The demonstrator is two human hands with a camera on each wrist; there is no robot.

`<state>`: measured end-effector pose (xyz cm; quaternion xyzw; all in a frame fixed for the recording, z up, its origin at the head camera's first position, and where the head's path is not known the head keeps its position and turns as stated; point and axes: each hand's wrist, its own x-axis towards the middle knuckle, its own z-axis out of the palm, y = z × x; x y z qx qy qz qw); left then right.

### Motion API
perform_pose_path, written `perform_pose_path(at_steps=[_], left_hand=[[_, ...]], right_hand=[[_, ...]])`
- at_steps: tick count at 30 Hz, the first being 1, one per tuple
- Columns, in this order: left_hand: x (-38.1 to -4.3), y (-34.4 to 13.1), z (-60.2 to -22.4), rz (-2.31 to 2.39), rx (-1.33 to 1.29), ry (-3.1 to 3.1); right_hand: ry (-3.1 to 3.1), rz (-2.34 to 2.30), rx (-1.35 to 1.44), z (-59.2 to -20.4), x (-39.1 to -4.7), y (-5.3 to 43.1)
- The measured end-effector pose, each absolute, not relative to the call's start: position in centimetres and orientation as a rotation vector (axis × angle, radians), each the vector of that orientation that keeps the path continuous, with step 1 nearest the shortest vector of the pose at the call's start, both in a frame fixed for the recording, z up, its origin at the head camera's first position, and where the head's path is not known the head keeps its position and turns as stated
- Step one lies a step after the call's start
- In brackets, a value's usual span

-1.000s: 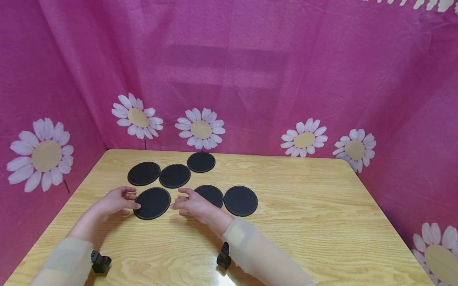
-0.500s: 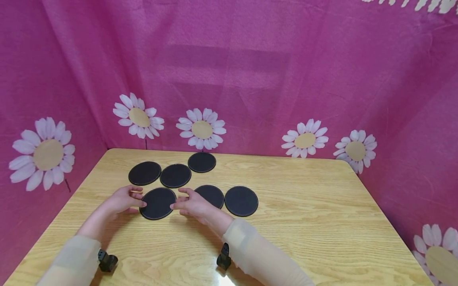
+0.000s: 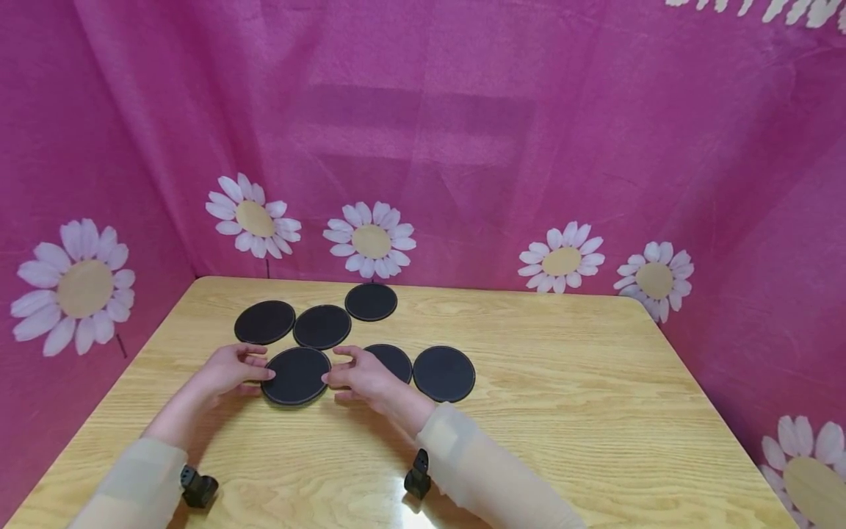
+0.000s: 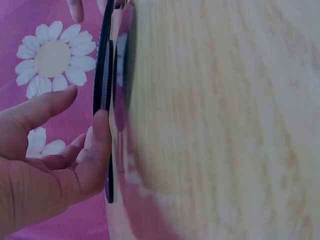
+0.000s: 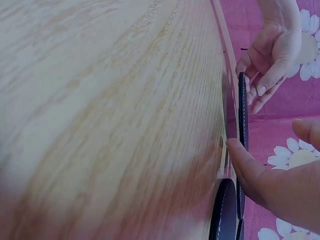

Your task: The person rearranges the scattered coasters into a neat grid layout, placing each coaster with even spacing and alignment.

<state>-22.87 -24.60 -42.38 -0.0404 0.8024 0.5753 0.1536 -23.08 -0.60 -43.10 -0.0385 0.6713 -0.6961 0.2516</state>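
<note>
A round black coaster (image 3: 297,375) with a stitched rim lies between the two hands in the head view. My left hand (image 3: 229,369) holds its left edge, the thumb overlapping the top. At the opposite edge is my right hand (image 3: 363,378), its thumb right at the rim. From the left wrist the coaster (image 4: 102,60) shows edge-on, reaching the left thumb, with the index finger stretched out above. The right wrist view has the coaster (image 5: 243,107) spanning from the left hand (image 5: 270,60) to the right hand (image 5: 275,187).
Behind the hands lie three more coasters: one at left (image 3: 265,322), one beside it (image 3: 322,326) and one farther back (image 3: 371,302). Another coaster (image 3: 391,362) is partly hidden by the right hand, adjoining a fifth-sized match (image 3: 444,373). A flowered pink cloth (image 3: 463,184) encloses the wooden table (image 3: 562,411).
The left hand and the coaster have moved right, toward the right hand. The coaster now spans the gap between both hands, its near rim showing slightly raised.
</note>
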Motion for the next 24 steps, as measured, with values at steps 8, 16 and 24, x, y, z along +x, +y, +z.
perform_pose_path(at_steps=[8, 16, 24], left_hand=[[-22.7, -23.7, -41.4, 1.634, -0.086, 2.344], [-22.7, -23.0, -40.6, 1.654, -0.047, 2.402], [-22.6, -22.1, -39.8, 1.688, -0.033, 2.387]], right_hand=[[1.82, -1.899, -0.089, -42.8, -23.3, 0.3], [1.78, -2.0, -0.118, -42.3, -24.2, 1.4], [1.839, -2.027, -0.127, -41.7, -24.8, 2.2]])
